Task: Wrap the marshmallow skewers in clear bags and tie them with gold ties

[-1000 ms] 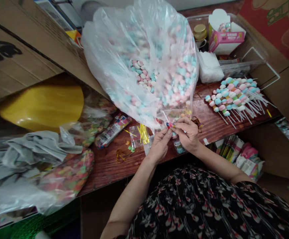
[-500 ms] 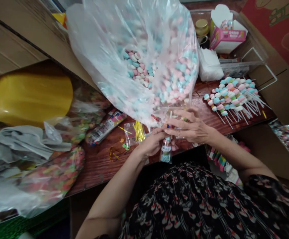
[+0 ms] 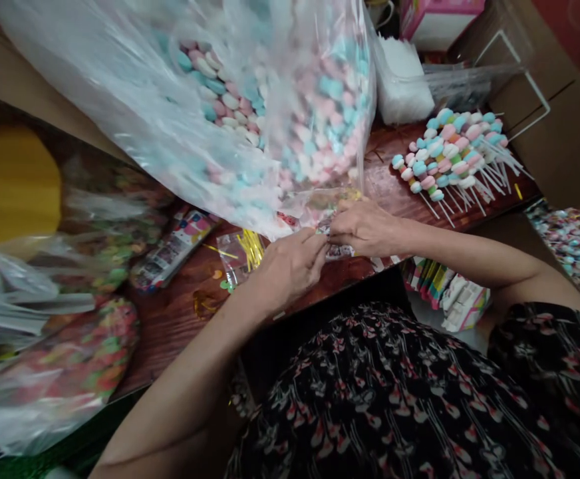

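Note:
My left hand (image 3: 290, 266) is closed, its fingertips meeting those of my right hand (image 3: 362, 226) at the table's front edge. My right hand is closed too, knuckles up. Between and under the fingers a bit of a wrapped candy skewer (image 3: 340, 251) shows as printed clear plastic; most of it is hidden. Just beyond the hands a large clear bag of pink, white and blue candies (image 3: 320, 126) slumps over the table. Gold twist ties (image 3: 251, 249) lie in a small clear packet left of my hands.
Candy skewers on white sticks (image 3: 449, 156) are piled at the right. Behind them stand a white stack of sheets (image 3: 402, 83) and a clear bin (image 3: 469, 80). A printed packet (image 3: 175, 249) and a bag of red and green candies (image 3: 105, 346) lie left. A carton of wrapped sweets (image 3: 569, 246) sits lower right.
The view has shifted closer and to the right. The wrapped skewer hung upright below my hands; now my hands cover most of it. My right fingers, spread half a second ago, are now closed.

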`<state>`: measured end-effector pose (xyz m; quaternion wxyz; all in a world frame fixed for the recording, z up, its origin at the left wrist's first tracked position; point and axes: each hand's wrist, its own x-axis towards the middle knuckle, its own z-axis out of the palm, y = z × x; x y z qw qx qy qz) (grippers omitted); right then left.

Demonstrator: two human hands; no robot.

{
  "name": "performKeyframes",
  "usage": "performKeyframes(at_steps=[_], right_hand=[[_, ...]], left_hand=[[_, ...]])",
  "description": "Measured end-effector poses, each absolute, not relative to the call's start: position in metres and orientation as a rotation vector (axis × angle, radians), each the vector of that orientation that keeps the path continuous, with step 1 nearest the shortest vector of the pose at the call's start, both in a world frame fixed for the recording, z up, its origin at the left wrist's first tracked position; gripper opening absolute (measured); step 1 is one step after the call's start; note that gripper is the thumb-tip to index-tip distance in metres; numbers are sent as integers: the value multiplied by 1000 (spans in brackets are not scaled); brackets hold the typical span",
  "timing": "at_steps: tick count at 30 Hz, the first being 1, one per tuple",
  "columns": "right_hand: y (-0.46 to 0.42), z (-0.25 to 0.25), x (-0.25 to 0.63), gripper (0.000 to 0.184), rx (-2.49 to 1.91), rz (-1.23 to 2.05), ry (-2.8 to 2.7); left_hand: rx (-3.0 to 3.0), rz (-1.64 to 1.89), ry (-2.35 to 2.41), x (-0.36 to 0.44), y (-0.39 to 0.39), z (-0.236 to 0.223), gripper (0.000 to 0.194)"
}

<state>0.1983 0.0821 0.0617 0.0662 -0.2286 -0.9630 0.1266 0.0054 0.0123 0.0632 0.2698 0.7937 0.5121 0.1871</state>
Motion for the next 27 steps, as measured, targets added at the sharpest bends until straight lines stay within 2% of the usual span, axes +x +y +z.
performKeyframes(at_steps=[3,6,9,11,18,21,25,27], right_hand=[[76,60,201,19,-652,151,-2705],[71,61,208,23,-373,-37,-2579],[74,63,214,19,-197,-39,-2594],[76,62,215,19,-186,14,-2655],[57,41,218,22,-726,286,-2661],[28,29,222,22,-1013,185,-2488],[-14,10,225,44,-1254,219,-2322],[-27,1,225,37,-1325,268,-2306]], left_hand=[[1776,614,1375,5,12,57,28],[1209,631,1193,2,12,57,27],[941,508,1016,1,13,61,26],[980,460,984,3,13,64,27],[1948,641,1363,11,-3,47,24],[1890,766,1468,3,-16,33,24],[1571,922,1502,-10,-31,21,18],[1397,990,1520,-13,-35,17,15]])
